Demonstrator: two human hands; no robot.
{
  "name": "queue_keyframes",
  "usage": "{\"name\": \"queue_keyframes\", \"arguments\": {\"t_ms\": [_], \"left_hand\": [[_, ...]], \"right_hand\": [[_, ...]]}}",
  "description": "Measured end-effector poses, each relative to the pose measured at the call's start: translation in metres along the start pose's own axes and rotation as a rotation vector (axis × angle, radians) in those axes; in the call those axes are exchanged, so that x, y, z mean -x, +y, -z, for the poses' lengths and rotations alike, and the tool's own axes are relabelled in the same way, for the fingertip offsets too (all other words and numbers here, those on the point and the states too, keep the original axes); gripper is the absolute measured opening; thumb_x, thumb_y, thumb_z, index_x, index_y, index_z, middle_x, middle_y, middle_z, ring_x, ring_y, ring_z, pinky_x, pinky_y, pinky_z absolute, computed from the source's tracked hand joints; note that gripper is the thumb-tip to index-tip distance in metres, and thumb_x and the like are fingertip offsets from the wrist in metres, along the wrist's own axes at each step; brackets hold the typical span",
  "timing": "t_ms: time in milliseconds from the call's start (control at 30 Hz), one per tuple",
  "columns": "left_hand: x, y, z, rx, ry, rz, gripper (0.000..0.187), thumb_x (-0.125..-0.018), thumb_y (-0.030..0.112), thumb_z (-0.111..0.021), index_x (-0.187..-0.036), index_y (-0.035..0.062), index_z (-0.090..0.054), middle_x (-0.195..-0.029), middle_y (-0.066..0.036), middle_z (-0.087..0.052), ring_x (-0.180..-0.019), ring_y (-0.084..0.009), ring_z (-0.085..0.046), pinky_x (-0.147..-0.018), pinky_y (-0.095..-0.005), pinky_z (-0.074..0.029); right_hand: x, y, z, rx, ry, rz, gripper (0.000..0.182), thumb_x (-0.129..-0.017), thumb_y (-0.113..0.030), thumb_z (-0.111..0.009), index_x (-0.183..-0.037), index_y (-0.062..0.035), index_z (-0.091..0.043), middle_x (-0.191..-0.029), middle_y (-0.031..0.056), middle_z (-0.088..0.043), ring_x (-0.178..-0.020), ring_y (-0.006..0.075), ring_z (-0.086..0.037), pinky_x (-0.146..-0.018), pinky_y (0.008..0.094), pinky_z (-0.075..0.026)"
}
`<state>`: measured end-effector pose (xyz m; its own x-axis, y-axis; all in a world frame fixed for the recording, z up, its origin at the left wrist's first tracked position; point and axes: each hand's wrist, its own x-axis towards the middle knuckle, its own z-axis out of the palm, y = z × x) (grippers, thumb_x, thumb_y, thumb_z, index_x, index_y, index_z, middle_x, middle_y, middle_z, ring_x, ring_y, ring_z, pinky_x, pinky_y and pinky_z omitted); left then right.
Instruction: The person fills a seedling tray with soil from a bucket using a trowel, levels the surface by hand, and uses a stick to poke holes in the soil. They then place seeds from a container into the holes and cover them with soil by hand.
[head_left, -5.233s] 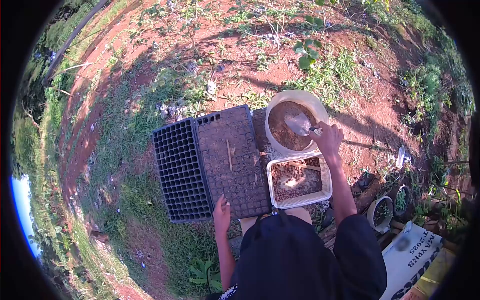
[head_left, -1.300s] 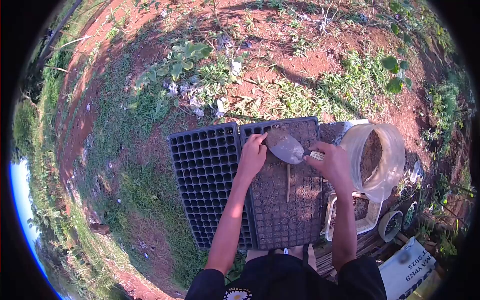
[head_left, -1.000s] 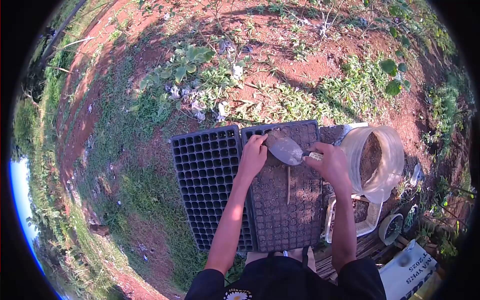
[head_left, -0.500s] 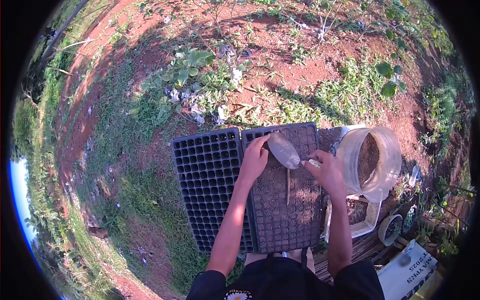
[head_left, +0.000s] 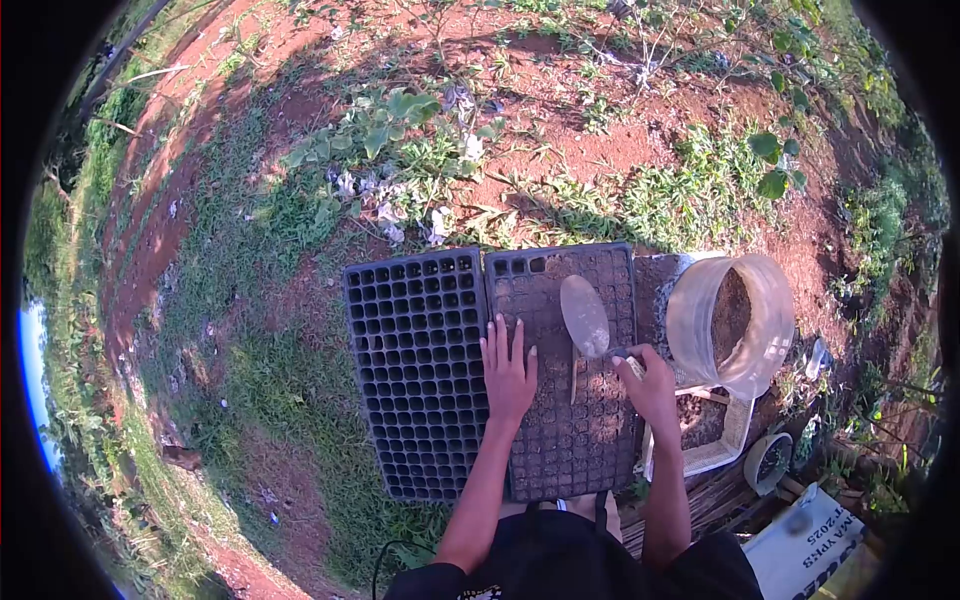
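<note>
My left hand (head_left: 510,375) lies with fingers spread on the left part of a black seedling tray (head_left: 570,450) whose cells are mostly full of dark soil. A few cells at its far left corner show as dark hollows. My right hand (head_left: 652,388) grips the handle of a hand trowel (head_left: 585,317), whose rounded metal blade points away over the tray. Under the blade's near end, a thin stick (head_left: 574,382) lies on the soil. Left of this tray stands a second black seedling tray (head_left: 415,350) with dark, unfilled cells.
To the right stands a translucent round tub (head_left: 770,330) with soil inside, above a white angular basin (head_left: 735,445) that also holds soil. A small round pot (head_left: 773,463) and a printed white sack (head_left: 810,545) are nearer me. Grass and leafy plants (head_left: 390,125) surround the trays.
My left hand has left the trowel's blade and moved down and back, its fingers now spread on the soil. My right hand has lowered slightly, and the blade has turned more upright in view.
</note>
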<state>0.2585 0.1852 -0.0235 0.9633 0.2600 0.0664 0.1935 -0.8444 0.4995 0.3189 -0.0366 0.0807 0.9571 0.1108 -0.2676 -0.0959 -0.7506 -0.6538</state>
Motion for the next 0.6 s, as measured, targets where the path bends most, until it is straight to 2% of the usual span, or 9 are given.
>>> {"name": "queue_keyframes", "arguments": {"t_ms": [33, 100, 133, 200, 300, 333, 400, 433, 600], "left_hand": [[0.001, 0.000, -0.003, 0.006, 0.003, 0.003, 0.048, -0.104, 0.024, -0.054, -0.149, 0.0060, -0.050, -0.163, -0.021, -0.031, -0.151, -0.0403, -0.030, -0.124, -0.0532, -0.024], [0.002, -0.001, -0.007, -0.105, 0.011, -0.042, 0.054, -0.105, 0.030, -0.050, -0.153, 0.0052, -0.044, -0.164, -0.023, -0.029, -0.152, -0.0408, -0.027, -0.125, -0.0548, -0.021], [0.002, -0.001, -0.009, -0.100, 0.015, -0.040, 0.054, -0.105, 0.030, -0.050, -0.153, 0.0052, -0.044, -0.164, -0.023, -0.029, -0.152, -0.0408, -0.027, -0.125, -0.0548, -0.021], [0.003, -0.001, -0.011, -0.158, 0.030, -0.049, 0.057, -0.105, 0.035, -0.050, -0.155, 0.0077, -0.043, -0.164, -0.023, -0.030, -0.152, -0.0408, -0.028, -0.124, -0.0542, -0.024], [0.003, -0.002, -0.012, -0.175, 0.036, -0.056, 0.058, -0.104, 0.036, -0.051, -0.154, 0.0071, -0.043, -0.164, -0.023, -0.030, -0.152, -0.0411, -0.028, -0.124, -0.0542, -0.024], [0.003, -0.002, -0.012, -0.178, 0.036, -0.056, 0.058, -0.104, 0.036, -0.051, -0.154, 0.0071, -0.043, -0.164, -0.023, -0.030, -0.152, -0.0411, -0.028, -0.124, -0.0542, -0.024], [0.003, -0.001, -0.012, -0.177, 0.044, -0.064, 0.059, -0.104, 0.037, -0.051, -0.154, 0.0072, -0.043, -0.164, -0.023, -0.030, -0.152, -0.0412, -0.028, -0.124, -0.0543, -0.024], [0.003, -0.001, -0.012, -0.179, 0.044, -0.063, 0.059, -0.104, 0.037, -0.051, -0.154, 0.0072, -0.043, -0.164, -0.023, -0.030, -0.152, -0.0412, -0.028, -0.124, -0.0543, -0.024], [0.002, 0.000, -0.010, -0.169, 0.048, -0.062, 0.060, -0.103, 0.038, -0.052, -0.154, 0.0075, -0.043, -0.164, -0.023, -0.030, -0.152, -0.0414, -0.028, -0.124, -0.0543, -0.023]], "right_hand": [[0.002, 0.004, -0.001, 0.007, 0.000, 0.003, 0.030, -0.095, -0.026, -0.071, -0.106, 0.0010, -0.062, -0.089, 0.0192, -0.073, -0.071, 0.0328, -0.071, -0.063, 0.0438, -0.053], [0.004, 0.009, -0.002, -0.609, -0.176, -0.328, 0.030, -0.098, -0.018, -0.067, -0.114, -0.0027, -0.046, -0.086, 0.0180, -0.070, -0.065, 0.0233, -0.069, -0.049, 0.0380, -0.050], [0.003, 0.009, -0.003, -0.604, -0.175, -0.325, 0.030, -0.098, -0.018, -0.067, -0.114, -0.0027, -0.046, -0.086, 0.0180, -0.070, -0.065, 0.0233, -0.069, -0.049, 0.0380, -0.050], [0.000, 0.007, -0.007, -0.651, -0.145, -0.324, 0.028, -0.100, -0.011, -0.063, -0.109, -0.0075, -0.036, -0.078, 0.0079, -0.061, -0.059, 0.0138, -0.064, -0.042, 0.0272, -0.046], [-0.011, 0.000, -0.014, -0.381, -0.073, -0.342, 0.029, -0.100, -0.010, -0.064, -0.108, -0.0062, -0.036, -0.074, 0.0084, -0.056, -0.055, 0.0168, -0.063, -0.042, 0.0322, -0.046], [-0.016, 0.008, -0.023, -0.383, -0.075, -0.342, 0.029, -0.100, -0.010, -0.064, -0.108, -0.0062, -0.036, -0.074, 0.0084, -0.056, -0.055, 0.0168, -0.063, -0.042, 0.0322, -0.046], [-0.030, 0.016, -0.040, -0.201, 0.026, -0.212, 0.035, -0.098, -0.016, -0.065, -0.113, -0.0056, -0.035, -0.083, 0.0291, -0.065, -0.074, 0.0434, -0.069, -0.065, 0.0525, -0.050], [-0.033, 0.008, -0.037, -0.257, -0.016, -0.287, 0.036, -0.097, -0.017, -0.064, -0.114, -0.0053, -0.035, -0.086, 0.0343, -0.064, -0.085, 0.0573, -0.064, -0.079, 0.0585, -0.046], [-0.045, 0.004, -0.062, -0.214, 0.030, -0.188, 0.035, -0.097, -0.016, -0.063, -0.115, -0.0033, -0.035, -0.093, 0.0389, -0.063, -0.095, 0.0621, -0.059, -0.081, 0.0620, -0.044]]}}
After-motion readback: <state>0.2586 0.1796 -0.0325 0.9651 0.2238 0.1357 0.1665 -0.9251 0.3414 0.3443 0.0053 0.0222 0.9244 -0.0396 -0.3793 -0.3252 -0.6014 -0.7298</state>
